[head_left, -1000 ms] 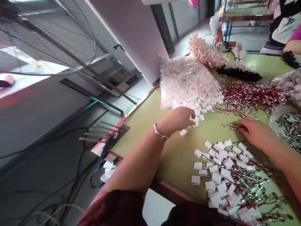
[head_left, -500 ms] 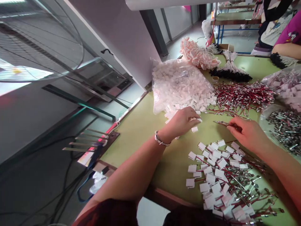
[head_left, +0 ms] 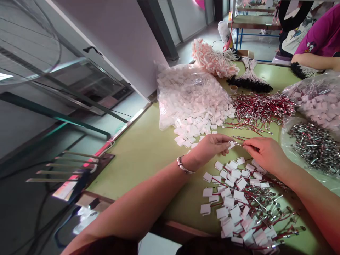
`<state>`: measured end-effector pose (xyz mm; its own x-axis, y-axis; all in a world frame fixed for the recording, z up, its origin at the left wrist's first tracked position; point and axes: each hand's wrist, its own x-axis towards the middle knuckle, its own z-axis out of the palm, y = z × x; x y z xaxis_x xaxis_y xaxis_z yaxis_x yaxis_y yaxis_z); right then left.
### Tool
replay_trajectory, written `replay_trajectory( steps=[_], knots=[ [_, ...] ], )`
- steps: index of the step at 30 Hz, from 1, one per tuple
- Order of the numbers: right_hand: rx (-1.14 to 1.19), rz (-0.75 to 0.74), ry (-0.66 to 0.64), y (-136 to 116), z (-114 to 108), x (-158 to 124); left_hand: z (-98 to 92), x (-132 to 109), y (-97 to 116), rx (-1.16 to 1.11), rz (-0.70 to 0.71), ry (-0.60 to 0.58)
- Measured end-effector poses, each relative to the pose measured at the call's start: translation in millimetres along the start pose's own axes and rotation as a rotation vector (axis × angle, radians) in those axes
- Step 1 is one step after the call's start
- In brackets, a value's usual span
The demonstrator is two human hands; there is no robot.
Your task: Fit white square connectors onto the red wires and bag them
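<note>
Between the thumb and fingers of my left hand is a small white plastic connector housing. My right hand pinches a short wire with a metal terminal, its tip touching or very close to the housing. Whether the terminal sits inside the housing I cannot tell. Just below both hands lies a spread of white housings with red wires and metal ends. Behind them are a heap of loose red wires with terminals and several loose white housings.
A clear bag of white housings stands at the back left. On the right are a bag of metal parts and another bag of housings. Bundled white cables lie farther back. A co-worker's arm rests on the table.
My left hand has picked up a housing and moved right, toward the wire. My right hand has brought the wire's end to the housing. The view has shifted slightly right.
</note>
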<state>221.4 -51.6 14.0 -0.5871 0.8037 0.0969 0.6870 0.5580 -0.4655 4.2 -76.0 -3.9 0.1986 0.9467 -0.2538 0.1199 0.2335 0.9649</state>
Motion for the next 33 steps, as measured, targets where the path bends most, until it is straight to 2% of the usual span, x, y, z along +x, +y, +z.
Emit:
replay_trajectory(
  steps=[8, 13, 19, 24, 28, 31, 33],
  knots=[
    [-0.071, -0.013, 0.019, -14.3, 1.6, -3.1, 5.8, -1.3, 6.4, -0.36, -0.185, 0.021],
    [-0.136, -0.047, 0.046, -12.3, 4.1, -4.5, 7.7, -4.0, 8.7, -0.407, -0.226, -0.054],
    [-0.222, -0.05, 0.091, -11.3, 4.7, -5.1, 6.5, -2.8, 4.6, -0.386, -0.192, -0.111],
    [-0.248, -0.07, 0.035, -14.3, 13.4, -9.0, 13.4, 1.9, -5.8, -0.311, -0.11, -0.196],
    [-0.16, -0.065, -0.063, -14.0, 15.0, -10.8, 18.2, 1.5, -6.6, -0.219, -0.096, -0.271],
    [-0.077, -0.053, -0.177, -17.2, 7.7, -11.5, 8.9, -3.4, 6.4, 0.073, -0.041, -0.344],
    [-0.02, -0.029, -0.271, -21.0, -0.4, -12.4, -7.3, -8.3, 20.6, 0.378, 0.066, -0.306]
  ],
)
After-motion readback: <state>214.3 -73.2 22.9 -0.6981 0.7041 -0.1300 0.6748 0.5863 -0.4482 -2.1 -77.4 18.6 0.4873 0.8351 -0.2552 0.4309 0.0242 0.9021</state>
